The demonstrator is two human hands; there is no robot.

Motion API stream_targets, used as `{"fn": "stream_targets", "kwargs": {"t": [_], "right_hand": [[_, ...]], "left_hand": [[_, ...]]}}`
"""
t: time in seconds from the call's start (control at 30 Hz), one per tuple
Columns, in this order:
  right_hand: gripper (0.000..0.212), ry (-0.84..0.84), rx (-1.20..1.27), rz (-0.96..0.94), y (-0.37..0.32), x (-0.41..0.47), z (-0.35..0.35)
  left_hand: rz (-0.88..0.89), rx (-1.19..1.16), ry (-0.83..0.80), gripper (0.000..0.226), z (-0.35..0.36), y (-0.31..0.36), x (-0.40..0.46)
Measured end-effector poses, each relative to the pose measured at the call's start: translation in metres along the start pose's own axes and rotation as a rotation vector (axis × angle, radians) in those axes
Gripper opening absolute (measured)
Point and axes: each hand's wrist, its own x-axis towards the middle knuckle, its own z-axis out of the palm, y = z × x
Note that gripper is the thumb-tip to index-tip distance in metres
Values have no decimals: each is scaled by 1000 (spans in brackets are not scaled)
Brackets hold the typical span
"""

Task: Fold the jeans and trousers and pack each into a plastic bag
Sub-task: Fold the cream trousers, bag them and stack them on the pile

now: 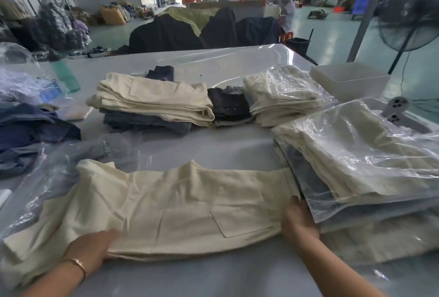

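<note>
While cream trousers (180, 204) lie lengthwise on the grey worktop (213, 144), left hand (91, 250) and right hand (298, 220) press both ends, fingers straight; bagged trousers (356, 154) stack right.

A big garment packing hall, by the look of it. Bagged trousers (351, 154) pile on the table (213, 147). Clothing heaps (57, 23) line the green floor (332, 35) at upper left.
</note>
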Motion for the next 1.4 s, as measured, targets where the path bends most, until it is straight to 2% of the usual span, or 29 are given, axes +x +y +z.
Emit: {"fn": "stream_targets", "kwargs": {"t": [0.1, 0.17, 0.23, 0.3, 0.4, 0.47, 0.53, 0.63, 0.73, 0.83, 0.93, 1.03, 1.07, 1.13, 1.2, 1.3, 1.33, 1.4], "right_hand": [[50, -28, -430, -84, -11, -2, 0], [55, -71, -569, -178, -18, -2, 10], [58, -119, -536, -257, -26, -2, 19], [63, -107, -432, -379, -36, -5, 26], [61, -67, -278, -593, -45, -2, 32], [63, -155, -303, -552, -39, 10, 30], [70, -247, -378, -417, -29, 17, 28], [72, -245, -400, -320, -42, 17, 26], [66, -101, -338, -415, -73, 23, 23], [64, -138, -310, -580, -76, 33, 33], [66, -170, -385, -544, -69, 41, 47], [62, -179, -334, -443, -96, 39, 48], [58, -158, -321, -454, -112, 33, 48], [51, -100, -209, -619, -146, 8, 52], [46, -130, -16, -860, -179, -33, 62], [45, -256, 70, -1137, -221, -100, 76], [46, -237, 48, -1222, -233, -119, 82], [39, -116, 54, -1319, -253, -147, 90]], "left_hand": [[-18, -1, -25, 65, -1, 0, -5], [10, -21, 11, 72, -9, 11, -13], [96, -65, 141, 85, -13, 24, -19], [208, 17, 273, 95, -16, 33, -22], [220, 8, 338, 94, -19, 41, -22], [217, 56, 307, 91, -24, 46, -22], [187, 9, 206, 90, -27, 49, -24], [170, -3, 233, 87, -26, 56, -27], [133, -10, 253, 66, -18, 65, -31], [75, -29, 259, 77, -8, 67, -31], [-13, 10, 366, 42, -5, 63, -38], [-248, -60, 469, 53, 1, 44, -45], [-315, -81, 488, 68, 4, 36, -47], [-392, -134, 474, 93, 4, 20, -48], [-400, -186, 490, 91, 4, 5, -45], [-290, -273, 601, 53, 5, -13, -37], [-221, -298, 677, 40, 6, -17, -33], [-96, -331, 802, 29, 6, -25, -26]]}}
